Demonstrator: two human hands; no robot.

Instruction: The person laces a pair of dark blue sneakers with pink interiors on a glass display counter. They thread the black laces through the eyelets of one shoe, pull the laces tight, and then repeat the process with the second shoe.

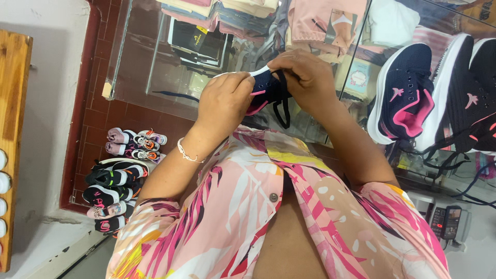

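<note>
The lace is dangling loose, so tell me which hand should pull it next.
Probably the right. The right hand already has its fingers on the dark lace at the top of the small navy shoe, while the left hand is wrapped around the shoe's white sole, steadying it.

In front of me stands a glass counter (pixel 155 62) with folded clothes (pixel 232 15) inside it. On its right edge dark sneakers (pixel 413 93) with pink marks stand. Below is a red tile floor (pixel 108 116), where small shoes (pixel 121 175) lie beside a pale wall (pixel 46 103). A wooden board (pixel 13 129) is at far left.
</note>
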